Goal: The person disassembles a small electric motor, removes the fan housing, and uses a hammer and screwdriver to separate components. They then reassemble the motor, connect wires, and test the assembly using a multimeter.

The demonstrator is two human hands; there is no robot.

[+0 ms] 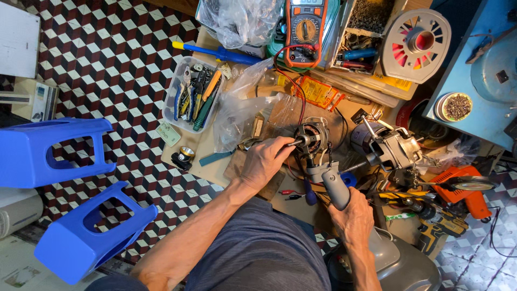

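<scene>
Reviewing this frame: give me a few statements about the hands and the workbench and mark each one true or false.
1. The left hand grips the shaft end of the small motor. True.
2. The right hand is empty. False: it holds a grey tool handle pointed at the motor.
3. The multimeter lies at the far edge of the bench, its red lead running toward the motor. True.
4. The two blue plastic stools stand upright on the floor. False: both lie tipped on their sides.
5. The clear tray of pliers is to the right of the motor. False: it is to the left.
</scene>
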